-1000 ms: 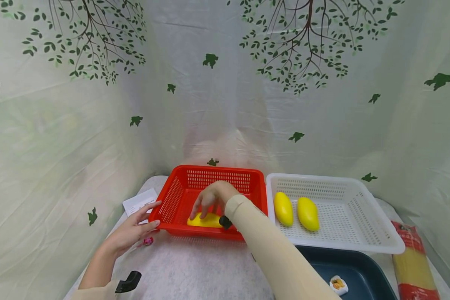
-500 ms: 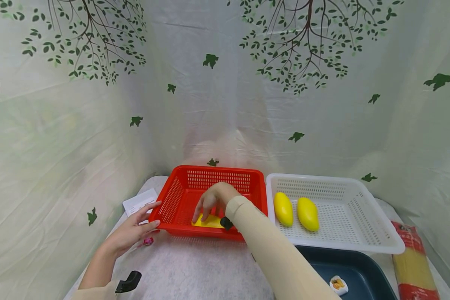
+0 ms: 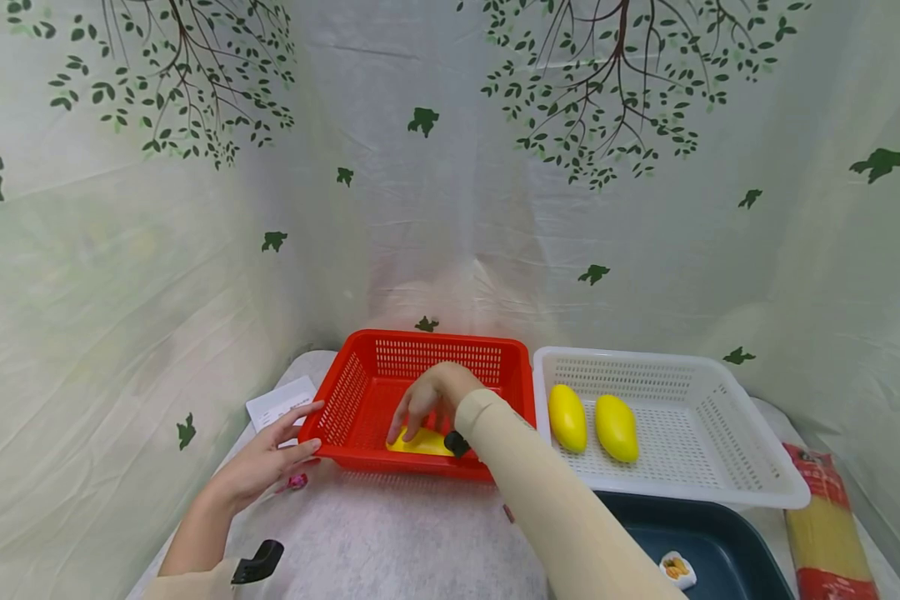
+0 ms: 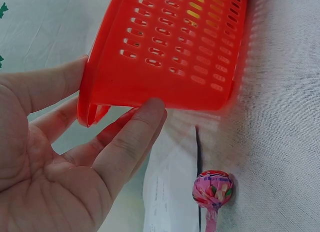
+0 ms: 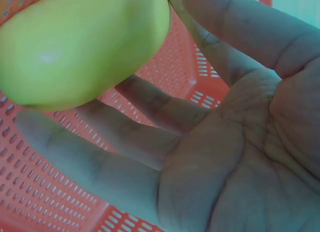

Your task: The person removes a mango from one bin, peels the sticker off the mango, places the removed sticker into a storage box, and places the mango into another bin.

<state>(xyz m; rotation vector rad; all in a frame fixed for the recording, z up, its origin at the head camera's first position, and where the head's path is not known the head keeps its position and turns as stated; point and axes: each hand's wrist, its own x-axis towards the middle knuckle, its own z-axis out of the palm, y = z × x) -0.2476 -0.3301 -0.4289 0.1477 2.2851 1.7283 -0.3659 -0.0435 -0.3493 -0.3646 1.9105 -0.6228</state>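
Inside the red basket (image 3: pixel 371 400), close to its near wall, the right hand (image 3: pixel 438 390) has its fingers curved round a yellow mango (image 5: pixel 85 46) – fingers under one side, thumb side of the hand at one end. The right wrist view shows the grip as taken, though how firmly it presses I cannot tell. Beneath the hand the mango lies on its side, seemingly low in the basket.

At the basket's near left corner, the left hand (image 3: pixel 261 462) pinches the rim and wall between thumb and fingers, apparently to steady it.

The step in hand looks like getting hold of this mango. A lift from here would call for a snug hold, since the skin looks smooth and could slip, and for enough height to bring fruit and knuckles over the rim – with the left hand keeping the light-looking basket from tipping.

Beside the red basket, the white basket (image 3: pixel 678 425) holds a left mango (image 3: pixel 567 418) and a right mango (image 3: pixel 617 427), near each other but apart. Just below the left hand, a lollipop (image 4: pixel 213 189) lies on the cloth (image 3: pixel 412 533), apart from the basket.
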